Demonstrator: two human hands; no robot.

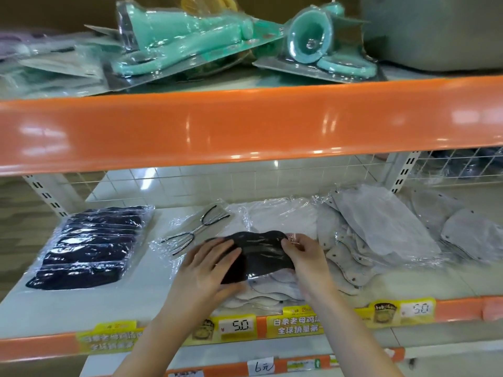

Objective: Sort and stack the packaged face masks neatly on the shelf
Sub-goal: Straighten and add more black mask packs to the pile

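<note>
A black packaged mask lies on top of several white packaged masks in the middle of the white shelf. My left hand rests flat on its left part, fingers spread. My right hand pinches the wrapper at its right edge. To the left sits a neat stack of black packaged masks. To the right, grey packaged masks lie in a loose heap. The black mask's clear wrapper with its ear loops sticks out to the left.
An orange shelf front hangs just above my hands. Teal blister-packed items lie on the upper shelf. Yellow price tags line the shelf's front edge. A wire grid closes the back.
</note>
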